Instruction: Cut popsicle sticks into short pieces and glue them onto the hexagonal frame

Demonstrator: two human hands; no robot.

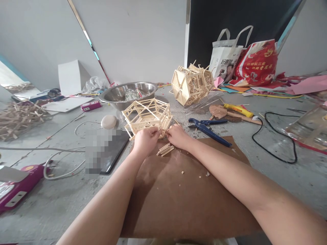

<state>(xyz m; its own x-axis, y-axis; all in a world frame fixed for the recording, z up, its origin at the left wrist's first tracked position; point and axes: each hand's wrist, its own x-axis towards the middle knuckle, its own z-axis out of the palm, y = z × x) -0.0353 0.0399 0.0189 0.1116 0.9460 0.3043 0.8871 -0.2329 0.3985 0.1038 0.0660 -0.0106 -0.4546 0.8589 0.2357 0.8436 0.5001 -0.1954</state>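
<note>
i see pale many-sided wooden-stick frame [146,121] at far edge of flat brown sheet [189,204] | left hand [146,140] pinches its near corner, probably steadying it | right hand [178,136] alongside, grip i cannot tell | slim pale wooden sticks [166,149] just below, likely for reach

We take this for a craft workshop: a wooden-stick frame [146,119], polyhedral stick model [180,85], blue cutter [208,130] and pink paper [309,84] crowd our grey worktable [270,180].
</note>
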